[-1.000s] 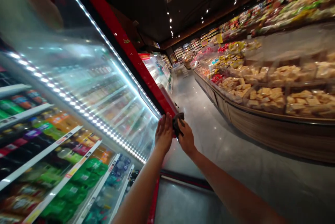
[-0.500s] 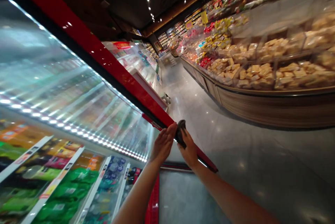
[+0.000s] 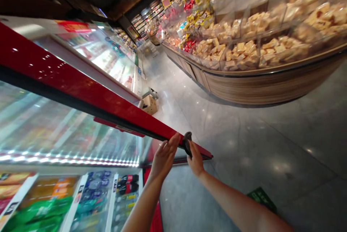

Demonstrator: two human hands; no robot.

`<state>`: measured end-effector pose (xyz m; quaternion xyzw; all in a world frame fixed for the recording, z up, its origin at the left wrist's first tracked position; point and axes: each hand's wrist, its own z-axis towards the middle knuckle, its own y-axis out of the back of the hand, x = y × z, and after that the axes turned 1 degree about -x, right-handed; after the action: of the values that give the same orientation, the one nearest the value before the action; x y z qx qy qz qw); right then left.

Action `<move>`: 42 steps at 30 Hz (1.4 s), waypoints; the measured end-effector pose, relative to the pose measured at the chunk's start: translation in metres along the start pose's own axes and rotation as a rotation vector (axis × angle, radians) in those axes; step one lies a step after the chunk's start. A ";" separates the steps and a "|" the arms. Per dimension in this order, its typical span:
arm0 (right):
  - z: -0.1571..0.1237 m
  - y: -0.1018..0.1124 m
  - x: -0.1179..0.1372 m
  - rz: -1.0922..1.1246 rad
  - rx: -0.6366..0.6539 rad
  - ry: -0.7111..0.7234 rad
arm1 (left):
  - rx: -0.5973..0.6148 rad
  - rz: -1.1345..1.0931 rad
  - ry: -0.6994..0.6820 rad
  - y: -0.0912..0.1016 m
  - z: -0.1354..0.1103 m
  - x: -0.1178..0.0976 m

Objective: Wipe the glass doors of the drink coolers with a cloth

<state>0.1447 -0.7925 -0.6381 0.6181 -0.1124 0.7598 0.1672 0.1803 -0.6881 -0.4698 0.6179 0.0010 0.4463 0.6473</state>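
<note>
A red-framed glass fridge door [image 3: 108,107] stands ajar, crossing the view from upper left down to the middle. On its outer side, near the far end, is a black door handle [image 3: 187,143]. My right hand [image 3: 195,159] has its fingers curled on this handle, the fingertips partly hidden. Pressed against the inner side of the door edge, my left hand [image 3: 165,157] has its fingers stretched out and holds nothing. At lower left the fridge shelves carry green-labelled bottles [image 3: 40,212] and dark bottles with red labels [image 3: 128,184].
A curved wooden display counter [image 3: 252,87] with packaged food in clear bins stands at right. Behind the door are another refrigerated case [image 3: 103,58] and a cardboard box [image 3: 149,104] on the floor. A green floor sign [image 3: 262,199] lies at lower right.
The view has turned right, and the door lies at a flatter slant, with more of the case and box behind it visible. Both hands stay at the door edge and handle.
</note>
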 end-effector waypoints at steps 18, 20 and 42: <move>-0.018 0.012 -0.065 0.011 0.115 -0.053 | 0.042 -0.142 0.062 -0.028 -0.014 -0.025; -0.009 0.011 -0.049 -0.005 0.089 -0.051 | 0.050 -0.105 0.053 -0.021 -0.014 -0.023; 0.111 0.018 0.214 0.171 0.325 0.769 | -0.219 0.186 0.054 0.204 0.040 0.142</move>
<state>0.1990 -0.8263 -0.4049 0.2964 0.0287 0.9540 0.0337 0.1704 -0.6707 -0.2188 0.5289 -0.0874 0.5182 0.6664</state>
